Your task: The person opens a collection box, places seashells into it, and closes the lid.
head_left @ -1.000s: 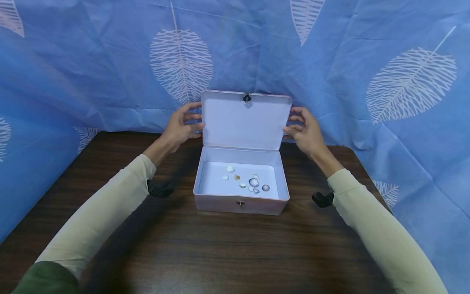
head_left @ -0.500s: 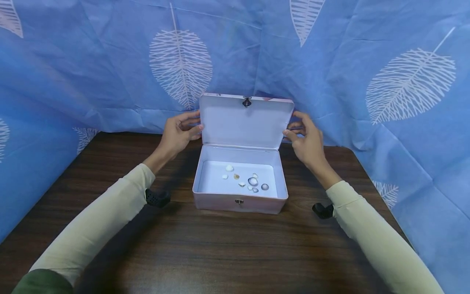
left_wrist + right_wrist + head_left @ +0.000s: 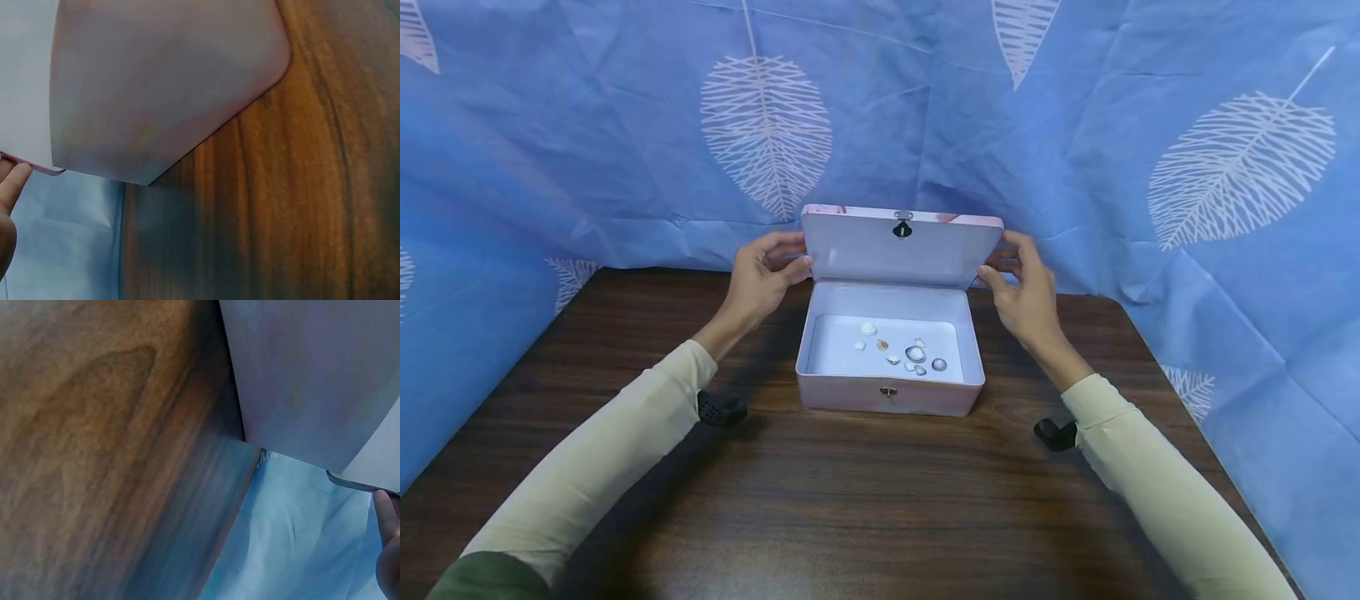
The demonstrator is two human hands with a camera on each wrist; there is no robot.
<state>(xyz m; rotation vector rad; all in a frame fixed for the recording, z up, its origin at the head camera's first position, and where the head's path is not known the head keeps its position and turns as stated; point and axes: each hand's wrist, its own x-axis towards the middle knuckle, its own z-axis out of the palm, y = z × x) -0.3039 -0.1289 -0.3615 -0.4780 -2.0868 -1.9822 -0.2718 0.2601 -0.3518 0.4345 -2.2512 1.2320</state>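
A pale pink tin box [image 3: 891,398] stands on the table with its hinged lid [image 3: 880,246] raised and leaning forward. Several small seashells [image 3: 914,354] lie on its white floor. At the lid's left side, my left hand [image 3: 760,279] holds the edge, thumb in front and fingers partly hidden behind. My right hand [image 3: 1026,292] grips the opposite edge in a similar way. A dark latch [image 3: 902,228] hangs at the lid's top middle, above a metal catch [image 3: 888,392] on the box front. Only a fingertip and part of each hand show in the wrist views.
The dark wooden table [image 3: 865,500] extends in front of the box and to both sides. Behind it hangs a blue cloth with white leaf prints [image 3: 880,108], close to the lid's back. Black wrist devices [image 3: 722,410] sit at both sleeves.
The lid has tipped forward and down, showing more of its patterned top edge. Both hands have come slightly lower with it. The box sits a little farther back.
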